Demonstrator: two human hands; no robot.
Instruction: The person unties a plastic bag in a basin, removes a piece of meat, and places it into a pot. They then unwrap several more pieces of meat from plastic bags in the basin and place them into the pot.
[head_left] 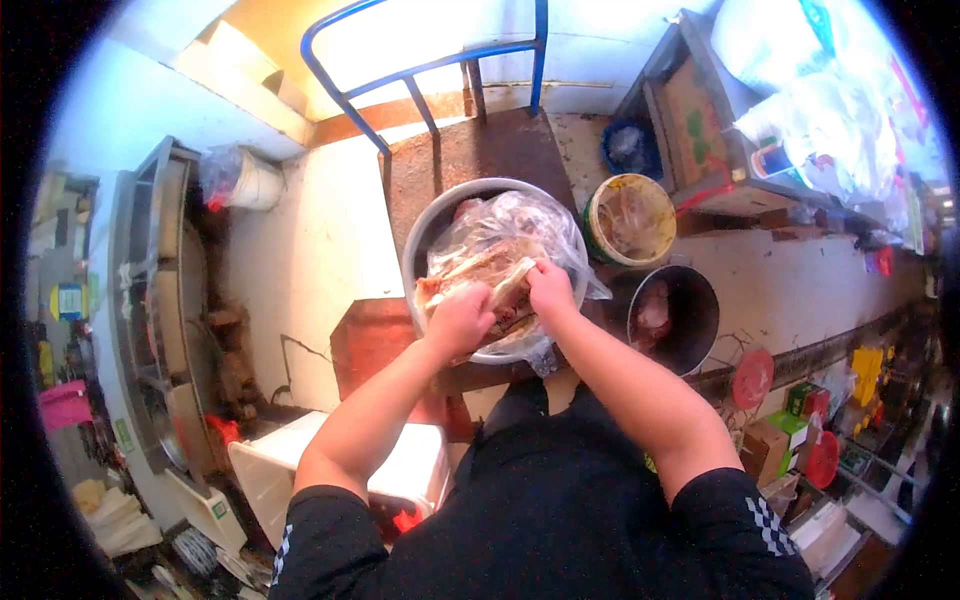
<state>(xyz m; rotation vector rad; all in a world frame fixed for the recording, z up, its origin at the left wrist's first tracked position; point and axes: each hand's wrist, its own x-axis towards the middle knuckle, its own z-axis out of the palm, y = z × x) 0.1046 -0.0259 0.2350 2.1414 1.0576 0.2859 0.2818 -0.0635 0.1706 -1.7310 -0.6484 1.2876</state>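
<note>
At centre, a round grey basin (411, 250) looks like smooth metal; the crumpled clear bag (510, 215) within it is glossy plastic. At top centre, a blue tubular rail (540, 70) looks like painted metal, above a rough, matt brown platform (520, 140). At the bottom, the black shirt (590, 500) is matt cloth.

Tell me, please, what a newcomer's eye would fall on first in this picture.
Probably the left hand and right hand near the centre, gripping what looks like raw meat over a large round basin holding clear plastic. Next might come the blue rail at the top, then the dark pot to the right of the basin.
</note>
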